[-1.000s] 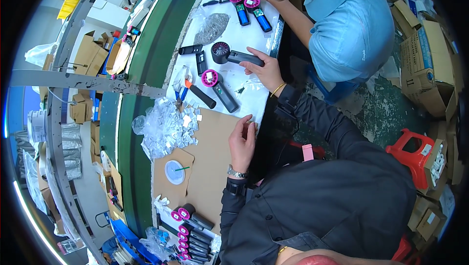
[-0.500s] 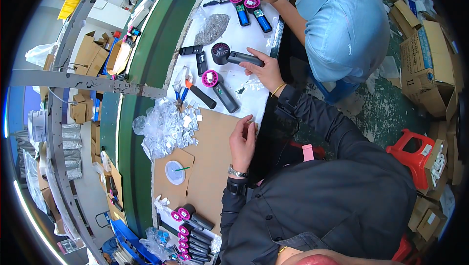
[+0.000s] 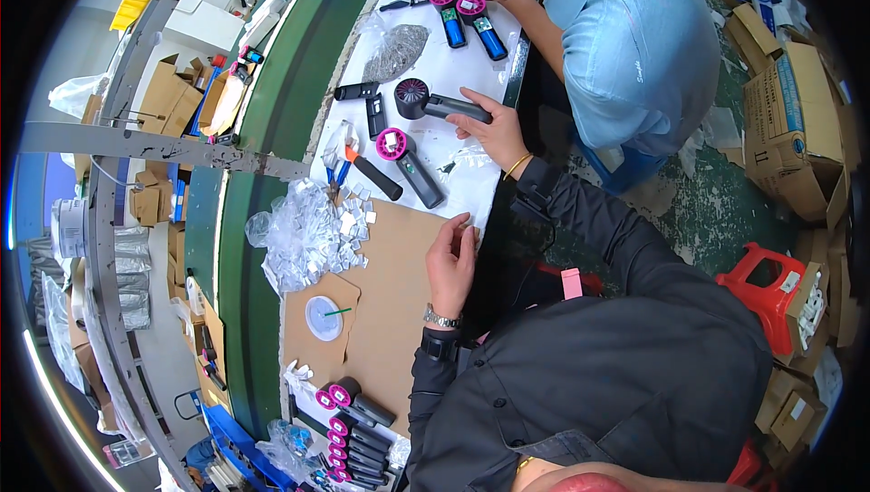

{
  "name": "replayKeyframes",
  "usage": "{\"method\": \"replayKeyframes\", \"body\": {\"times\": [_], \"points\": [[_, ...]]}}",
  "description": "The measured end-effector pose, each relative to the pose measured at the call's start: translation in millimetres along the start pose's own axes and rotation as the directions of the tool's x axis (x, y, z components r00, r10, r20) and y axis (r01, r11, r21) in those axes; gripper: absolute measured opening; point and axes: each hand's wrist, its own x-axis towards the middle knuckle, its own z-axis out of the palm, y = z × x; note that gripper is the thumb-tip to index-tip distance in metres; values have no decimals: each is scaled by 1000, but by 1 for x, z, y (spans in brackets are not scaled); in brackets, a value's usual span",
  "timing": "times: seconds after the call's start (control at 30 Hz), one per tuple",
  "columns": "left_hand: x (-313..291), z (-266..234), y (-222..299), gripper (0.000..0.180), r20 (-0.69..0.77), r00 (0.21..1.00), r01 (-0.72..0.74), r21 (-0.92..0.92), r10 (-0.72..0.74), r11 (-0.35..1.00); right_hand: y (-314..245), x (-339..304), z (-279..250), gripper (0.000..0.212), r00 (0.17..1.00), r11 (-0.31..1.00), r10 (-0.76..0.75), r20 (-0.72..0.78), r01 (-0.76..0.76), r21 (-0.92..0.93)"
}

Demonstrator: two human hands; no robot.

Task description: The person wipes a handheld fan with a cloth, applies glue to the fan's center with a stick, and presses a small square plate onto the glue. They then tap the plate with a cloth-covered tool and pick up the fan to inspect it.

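Note:
My right hand [image 3: 494,134] is closed round the handle end of a black handheld fan [image 3: 411,99], its round head pointing left over the white sheet. By the table's near edge, my left hand [image 3: 450,261] rests with loosely bent fingers, thumb and forefinger apart, and nothing visible in it. Between the hands and the conveyor lie a fan with a magenta ring [image 3: 419,175], an orange-and-black tool handle [image 3: 376,177] and blue-handled pliers [image 3: 339,175]. Black casing parts [image 3: 374,111] are beside the held fan.
A bag of small white pieces [image 3: 313,238] spills onto the cardboard [image 3: 399,311], near a white lid [image 3: 324,318]. Several magenta-ringed fans [image 3: 358,447] line the lower end. A co-worker in a light blue shirt [image 3: 634,57] sits beyond. The green conveyor [image 3: 258,220] runs alongside; a red stool [image 3: 766,293] stands right.

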Motion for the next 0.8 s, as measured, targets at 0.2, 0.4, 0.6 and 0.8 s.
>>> {"method": "replayKeyframes", "body": {"times": [0.2, 0.4, 0.6, 0.8], "points": [[5, 4, 3, 28, 4, 1000, -10, 13, 9, 1000, -2, 4, -5, 58, 1000, 1000, 0, -19, 0, -16], [3, -2, 2, 28, -5, 1000, -31, -23, 31, 999, -6, 8, 6, 58, 999, 1000, 14, -29, -14, 13], [-24, -5, -2, 29, -167, 971, -156, 90, 169, 984, -2, -3, -8, 45, 995, 911, -13, -97, -28, -411], [-74, -52, 11, 21, -367, 913, -157, 87, 178, 984, 56, 36, -47, 49, 1000, 987, -10, 18, 13, -161]]}}
